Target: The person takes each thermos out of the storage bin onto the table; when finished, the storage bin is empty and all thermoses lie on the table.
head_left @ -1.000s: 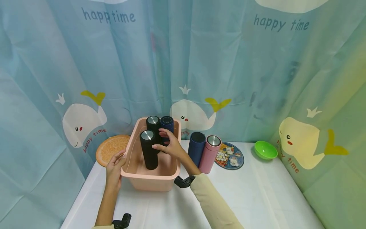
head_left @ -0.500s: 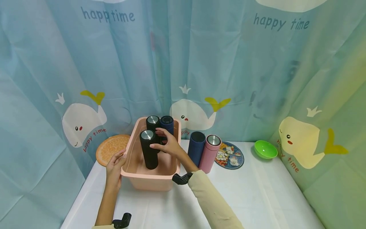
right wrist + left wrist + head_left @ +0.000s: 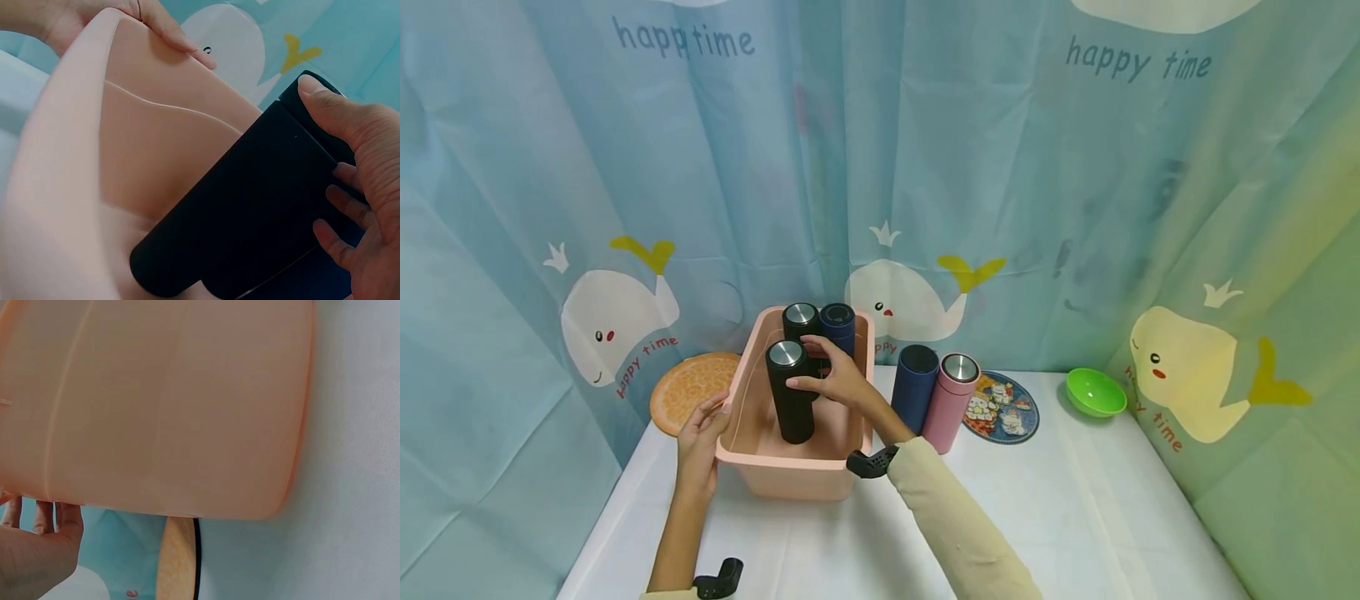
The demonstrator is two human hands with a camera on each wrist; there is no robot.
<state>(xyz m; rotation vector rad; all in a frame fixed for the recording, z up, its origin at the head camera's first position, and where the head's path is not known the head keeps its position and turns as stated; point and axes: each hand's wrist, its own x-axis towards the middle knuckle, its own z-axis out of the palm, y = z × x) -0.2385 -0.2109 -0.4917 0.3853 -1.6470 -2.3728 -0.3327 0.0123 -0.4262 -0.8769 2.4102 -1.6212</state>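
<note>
At the left side of a pink plastic basin (image 3: 793,483), my left hand (image 3: 700,437) grips the rim, thumb over the top and fingers outside. Inside the basin a black thermos flask (image 3: 793,410) with a silvery lid stands upright. My right hand (image 3: 841,380) curls round its upper part. In the right wrist view, the thumb lies on the flask's cap (image 3: 297,103) while the other fingers (image 3: 340,206) bend along its far side. Behind stand a second black flask (image 3: 801,320) and a dark blue flask (image 3: 838,323), partly hidden by the hand and front flask.
Right of the basin, a blue flask (image 3: 915,387) and a pink flask (image 3: 951,408) stand on the white table (image 3: 1075,517). Beyond them are a round patterned mat (image 3: 1011,417) and a green bowl (image 3: 1097,393). An orange-slice mat (image 3: 688,387) sits behind the left hand.
My right hand has shifted slightly left, its thumb and forefinger further round the front black flask. The flask, the basin and my left hand stay where they were.
</note>
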